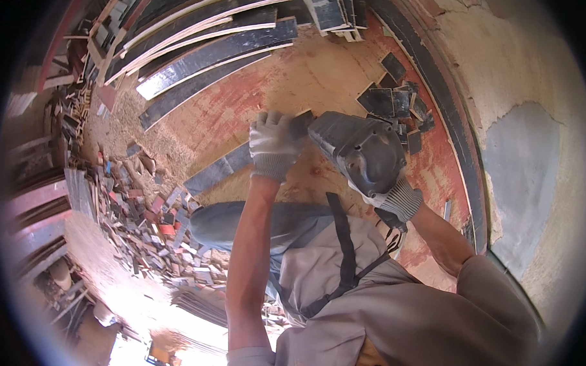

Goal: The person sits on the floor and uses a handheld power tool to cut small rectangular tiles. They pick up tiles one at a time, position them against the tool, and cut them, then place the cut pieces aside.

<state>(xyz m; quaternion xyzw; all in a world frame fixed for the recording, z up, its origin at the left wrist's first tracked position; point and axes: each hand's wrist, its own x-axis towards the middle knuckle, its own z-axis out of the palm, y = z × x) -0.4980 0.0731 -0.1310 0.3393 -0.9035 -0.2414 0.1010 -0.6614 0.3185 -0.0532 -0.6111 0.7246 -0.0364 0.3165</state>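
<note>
My left hand [274, 142], in a white knit glove, lies over a narrow dark-faced board strip [220, 171], its fingers curled down at the strip. One end of this strip comes out to the lower left of the hand, and a dark end shows at its right. My right hand [397, 198], also gloved, is closed around the rear of a black hand-held power tool [364, 151]. The tool's body hides most of those fingers. Its front points at the strip's right end, close to my left hand; the working part is hidden beneath the housing.
Long dark-faced boards [220, 45] are piled ahead. Small square offcuts [394, 102] lie beyond the tool, near a plastered wall [524, 141]. A heap of small wood blocks [164, 226] and sawdust [122, 131] cover the floor at left. My bent leg [260, 223] is just below the strip.
</note>
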